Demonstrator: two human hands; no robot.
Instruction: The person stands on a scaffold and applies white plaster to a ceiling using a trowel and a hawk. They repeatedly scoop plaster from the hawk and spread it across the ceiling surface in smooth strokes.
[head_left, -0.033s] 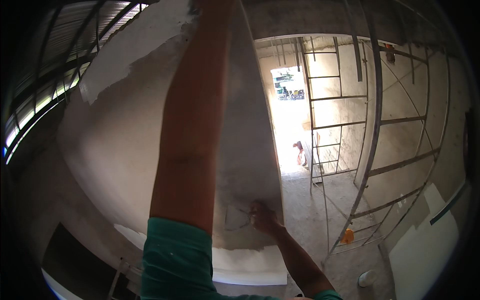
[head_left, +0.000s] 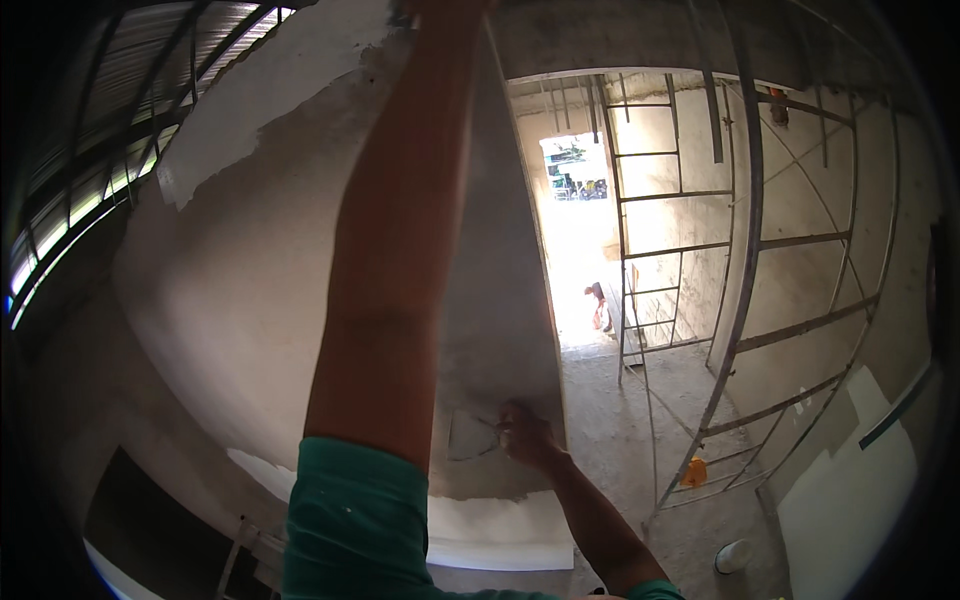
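My left arm is raised across the picture to the top edge, where my left hand (head_left: 450, 8) is only partly in view against the upper wall; its fingers are not shown clearly. A dark patch shows beside that hand, too unclear to name. Lower down, my right hand (head_left: 527, 437) is closed round the handle of a putty knife (head_left: 472, 437). Its flat, roughly triangular blade points left in front of the grey wall (head_left: 500, 330); whether it touches cannot be seen. Pale filler (head_left: 260, 95) covers the upper left of the wall, with ragged edges.
Metal scaffold frames (head_left: 748, 210) stand on the right, over a concrete floor (head_left: 675, 400). Beyond the wall's edge is a bright doorway (head_left: 580, 250), with a person (head_left: 598, 305) near it. A white bucket (head_left: 735, 557) lies at the lower right, below an orange object (head_left: 694, 472).
My left forearm and hand have shifted slightly to the right along the upper wall. My right hand and the putty knife stay in place.
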